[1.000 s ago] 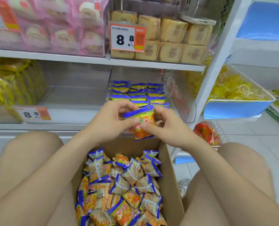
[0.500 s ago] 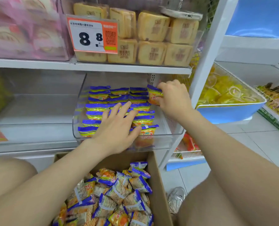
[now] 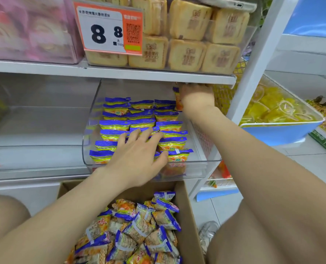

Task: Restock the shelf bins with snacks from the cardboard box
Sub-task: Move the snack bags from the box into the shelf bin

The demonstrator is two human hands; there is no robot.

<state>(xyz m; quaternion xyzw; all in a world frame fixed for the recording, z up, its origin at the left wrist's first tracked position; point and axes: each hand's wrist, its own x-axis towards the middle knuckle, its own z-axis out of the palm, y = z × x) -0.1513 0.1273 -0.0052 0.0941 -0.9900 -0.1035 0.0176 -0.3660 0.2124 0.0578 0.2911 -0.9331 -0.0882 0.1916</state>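
The hands are apart. In the head view, the left hand (image 3: 137, 155) lies flat with fingers spread over the front rows of packets (image 3: 141, 119) in the clear bin (image 3: 90, 119), pressing them down rather than gripping anything. The right hand (image 3: 196, 96) reaches deep into the back right corner of the bin, just under the shelf board (image 3: 120, 73) above, and holds one orange-and-blue packet (image 3: 177, 101) upright against the rear of the right-hand row. Its fingers are mostly hidden behind the back of the hand, so the exact grip cannot be made out.

Below, the cardboard box (image 3: 188, 216) sits between the knees, with many loose packets (image 3: 139, 227) in it, so a good share of the restocking seems left to do.

The risks, as I judge them:
- Headroom at the back is tight, so the packet may catch on the shelf board and drop crooked.
- Lifting the flat hand too soon could let the upright rows lean and slide forward.
- A hard push at the rear could shunt the right-hand row and crush the packets.
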